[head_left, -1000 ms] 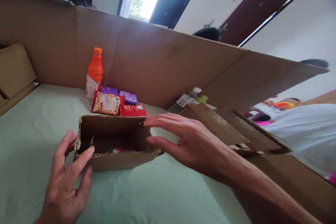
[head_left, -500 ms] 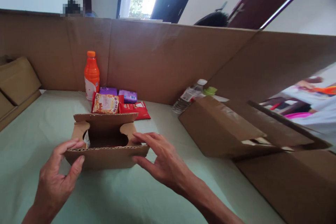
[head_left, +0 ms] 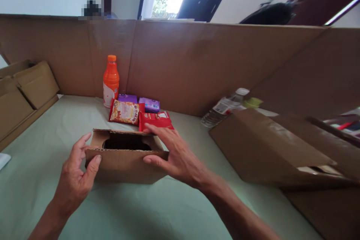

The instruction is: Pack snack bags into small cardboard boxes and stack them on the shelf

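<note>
A small brown cardboard box point(head_left: 129, 167) stands on the pale green cloth, its top partly open and its inside dark. My left hand point(head_left: 80, 168) grips its left end, thumb against the near wall and fingers at the side. My right hand point(head_left: 174, 153) spans the right end, with the thumb at the near wall and the fingers over the far flap's edge. Just behind the box lie a red packet point(head_left: 157, 120) and a red-and-cream snack packet point(head_left: 126, 111). Two purple packs point(head_left: 149, 104) and an orange drink bottle point(head_left: 111, 82) are behind those.
A tall cardboard wall point(head_left: 174, 60) runs along the back. Folded cardboard boxes point(head_left: 36, 86) sit at the left. At the right are a larger open carton point(head_left: 253, 142), a tilted clear bottle point(head_left: 222, 108) and a light green item point(head_left: 252, 102). A white object point(head_left: 4, 159) shows at the left edge.
The box's far flap has tipped toward me and the opening looks narrower. My right fingers have moved onto the far edge. The whole view has shifted left, so things appear further right.
</note>
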